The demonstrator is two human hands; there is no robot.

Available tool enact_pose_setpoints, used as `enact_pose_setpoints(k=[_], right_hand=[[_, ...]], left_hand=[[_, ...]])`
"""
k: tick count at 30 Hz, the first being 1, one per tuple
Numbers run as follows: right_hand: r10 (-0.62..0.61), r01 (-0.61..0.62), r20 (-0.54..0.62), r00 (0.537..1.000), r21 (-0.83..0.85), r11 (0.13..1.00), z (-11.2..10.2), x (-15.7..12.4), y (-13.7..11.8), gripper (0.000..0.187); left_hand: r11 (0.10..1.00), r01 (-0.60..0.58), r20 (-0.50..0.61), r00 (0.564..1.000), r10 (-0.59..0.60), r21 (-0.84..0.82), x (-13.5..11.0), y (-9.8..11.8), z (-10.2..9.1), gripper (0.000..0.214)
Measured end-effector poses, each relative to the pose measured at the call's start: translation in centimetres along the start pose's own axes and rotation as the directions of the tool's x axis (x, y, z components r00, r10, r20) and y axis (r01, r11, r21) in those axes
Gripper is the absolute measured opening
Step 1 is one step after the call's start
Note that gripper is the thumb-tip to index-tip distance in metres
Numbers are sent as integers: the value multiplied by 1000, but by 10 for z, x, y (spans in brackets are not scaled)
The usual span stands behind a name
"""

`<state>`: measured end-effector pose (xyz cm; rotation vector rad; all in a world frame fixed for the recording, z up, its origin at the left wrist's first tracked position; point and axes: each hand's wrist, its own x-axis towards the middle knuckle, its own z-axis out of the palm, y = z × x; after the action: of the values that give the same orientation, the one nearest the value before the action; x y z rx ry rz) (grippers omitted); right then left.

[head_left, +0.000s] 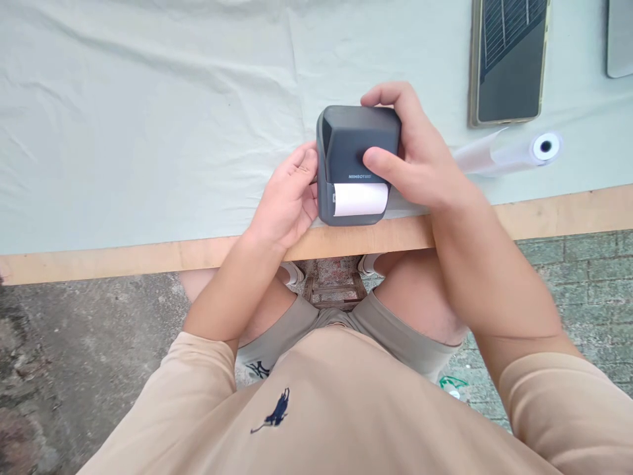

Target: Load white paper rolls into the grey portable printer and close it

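pale cloth (148, 132) covers the tabletop (148, 257). label printer (346, 140) located between left grip (287, 196), against its side, closure cannot be told, and right grip (420, 155), clamped on it. risk: a fall past the near edge, caused by a loosened hold. count: one label printer; right of right grip, one phone (514, 79), one paper roll (521, 154).

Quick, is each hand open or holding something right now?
Left hand: half-curled beside the printer; can't tell if it's gripping.
Right hand: holding the printer, thumb on top.
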<state>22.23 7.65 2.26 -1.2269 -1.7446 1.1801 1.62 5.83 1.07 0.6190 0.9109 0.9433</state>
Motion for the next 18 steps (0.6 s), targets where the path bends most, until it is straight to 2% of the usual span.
enact_pose_setpoints(k=[4, 8, 10, 11, 13, 14, 16, 17, 18], right_hand=[[12, -19, 85, 996, 87, 996, -5, -2, 1, 76], [33, -55, 189, 981, 111, 992, -12, -6, 0, 97], [26, -41, 180, 983, 79, 996, -14, -9, 0, 101], [3, -7, 124, 992, 34, 999, -14, -10, -1, 98], [-111, 101, -114, 987, -90, 991, -12, -12, -3, 74], [-189, 152, -272, 944, -150, 977, -11, -13, -4, 58], [-277, 188, -486, 829, -223, 956, -6, -13, -8, 50], [-284, 192, -522, 804, -224, 955, -4, -13, -10, 49], [-276, 191, -514, 812, -214, 958, -2, -13, -11, 45]], left_hand=[[997, 68, 31, 997, -67, -35, 3, 7, 1, 28], [997, 77, -1, 997, -77, -29, 4, 10, 6, 33], [996, 76, -5, 997, -76, -39, 3, 9, 7, 34], [996, 73, -9, 997, -73, -48, 3, 9, 8, 35], [996, 59, -21, 998, -60, -67, 2, 8, 7, 35], [996, 51, -24, 998, -53, -72, 2, 7, 7, 34], [997, 32, -16, 999, -33, -64, 2, 5, 5, 31], [998, 21, -2, 1000, -21, -54, 2, 4, 4, 28], [999, 10, 13, 1000, -9, -43, 2, 3, 3, 26]])
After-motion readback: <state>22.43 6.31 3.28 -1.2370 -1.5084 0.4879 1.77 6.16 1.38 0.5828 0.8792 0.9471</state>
